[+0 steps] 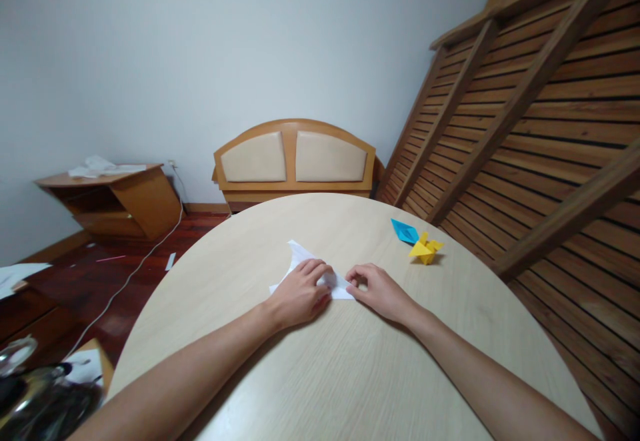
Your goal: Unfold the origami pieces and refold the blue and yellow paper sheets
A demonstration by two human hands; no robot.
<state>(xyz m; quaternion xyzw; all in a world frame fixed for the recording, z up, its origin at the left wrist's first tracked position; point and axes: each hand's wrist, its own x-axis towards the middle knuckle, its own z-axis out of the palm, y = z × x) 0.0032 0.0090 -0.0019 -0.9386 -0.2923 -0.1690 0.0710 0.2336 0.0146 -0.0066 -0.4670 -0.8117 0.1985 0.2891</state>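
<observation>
A folded piece of white paper (299,255) lies flat near the middle of the round light-wood table (350,374). My left hand (300,291) rests on top of the paper, fingers curled and pressing it down. My right hand (377,289) touches the paper's right tip with its fingertips pinched at the edge. A blue folded paper figure (404,231) and a yellow folded paper figure (425,249) sit on the table to the far right of my hands.
A wooden headboard with two beige pads (295,157) leans on the wall behind the table. A slatted wooden bed frame (530,114) stands tilted at right. A low wooden cabinet (115,201) and a white cable (145,254) are at left.
</observation>
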